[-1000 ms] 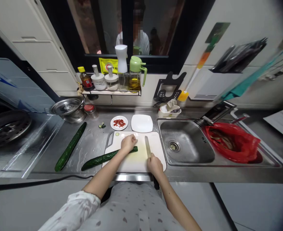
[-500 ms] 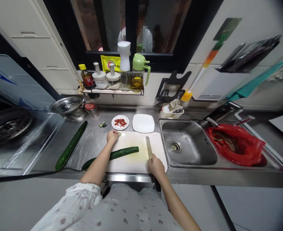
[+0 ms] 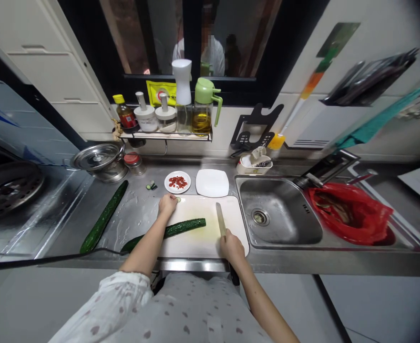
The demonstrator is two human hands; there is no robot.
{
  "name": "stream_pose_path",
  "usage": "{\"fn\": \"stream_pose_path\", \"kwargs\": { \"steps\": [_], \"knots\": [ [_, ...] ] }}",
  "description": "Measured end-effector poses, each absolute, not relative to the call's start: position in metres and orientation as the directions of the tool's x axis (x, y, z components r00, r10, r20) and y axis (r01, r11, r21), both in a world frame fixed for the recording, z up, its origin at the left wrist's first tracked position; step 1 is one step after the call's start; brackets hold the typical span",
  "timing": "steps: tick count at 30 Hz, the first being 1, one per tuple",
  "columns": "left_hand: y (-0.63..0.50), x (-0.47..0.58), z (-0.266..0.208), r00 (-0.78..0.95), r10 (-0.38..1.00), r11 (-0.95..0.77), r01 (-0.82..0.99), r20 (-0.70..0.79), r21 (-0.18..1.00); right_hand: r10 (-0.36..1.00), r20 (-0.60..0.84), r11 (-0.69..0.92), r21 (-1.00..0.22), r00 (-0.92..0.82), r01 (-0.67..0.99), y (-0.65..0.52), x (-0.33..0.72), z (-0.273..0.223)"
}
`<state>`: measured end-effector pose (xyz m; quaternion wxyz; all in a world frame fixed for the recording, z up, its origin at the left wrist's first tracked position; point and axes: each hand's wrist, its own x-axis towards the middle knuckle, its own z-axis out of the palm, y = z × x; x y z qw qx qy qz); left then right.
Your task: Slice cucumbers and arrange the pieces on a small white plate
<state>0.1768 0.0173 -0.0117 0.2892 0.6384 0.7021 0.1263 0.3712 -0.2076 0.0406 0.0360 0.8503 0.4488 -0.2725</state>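
Note:
At the upper left edge of the white cutting board [image 3: 195, 247], my left hand [image 3: 167, 206] is closed, pinching a small pale piece of cucumber [image 3: 178, 200]. My right hand [image 3: 232, 247] grips a knife [image 3: 220, 220], its blade pointing away from me over the right part of the board. Between the hands a dark green cucumber [image 3: 185, 227] lies slantwise on the board. My left forearm covers its middle, and its other end rests beyond the board's left edge. The knife is apart from this cucumber.
A second whole cucumber [image 3: 104, 218] lies on the counter at left, near cut cucumber bits [image 3: 151, 185]. Behind the board stand a plate of chopped red pieces [image 3: 177, 191] and a white square dish [image 3: 212, 183]. At right are the sink [image 3: 284, 228] and a red plastic bag [image 3: 367, 221].

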Motion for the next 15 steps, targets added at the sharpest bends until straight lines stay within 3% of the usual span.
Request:
{"fn": "stream_pose_path", "kwargs": {
  "steps": [7,10,12,15],
  "knots": [
    [-0.008,0.182,-0.003,-0.051,0.988,0.138,0.729,-0.148,0.67,0.741,-0.503,-0.597,-0.189,0.445,0.78,-0.208,0.371,0.043],
    [-0.037,0.188,0.003,0.186,0.982,-0.135,0.7,0.004,0.701,0.744,-0.504,-0.591,-0.189,0.439,0.784,-0.207,0.371,0.042],
    [-0.057,0.191,0.008,0.379,0.918,-0.353,0.654,0.113,0.669,0.746,-0.501,-0.588,-0.189,0.438,0.786,-0.207,0.371,0.041],
    [-0.08,0.193,0.013,0.557,0.815,-0.53,0.607,0.158,0.592,0.748,-0.499,-0.588,-0.193,0.437,0.785,-0.207,0.371,0.041]
  ]
}}
